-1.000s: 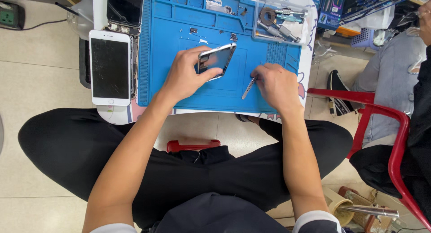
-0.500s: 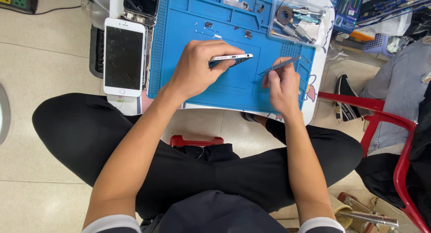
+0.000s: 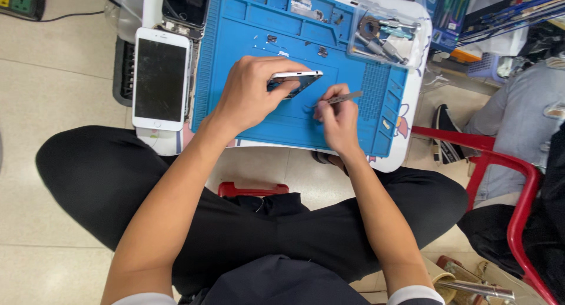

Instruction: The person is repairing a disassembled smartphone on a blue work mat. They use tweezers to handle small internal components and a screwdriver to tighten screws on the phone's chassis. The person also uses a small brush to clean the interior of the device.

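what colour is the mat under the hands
Bright blue, a moulded work mat with small compartments along its edges; it shows best in the head view.

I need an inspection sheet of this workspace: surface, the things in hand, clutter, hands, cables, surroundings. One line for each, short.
Surface: blue silicone repair mat on a small white table.
Things in hand: white-framed phone part with dark glass, held tilted above the mat; thin grey metal tool.
Clutter: white smartphone with dark screen lying left of the mat; clear plastic tray of small metal tools at the mat's far right corner.
Hands: left hand grips the phone part; right hand holds the tool.
Cables: black cable on the floor to a power strip.
Surroundings: tiled floor; red metal chair frame; another person's leg in light jeans.
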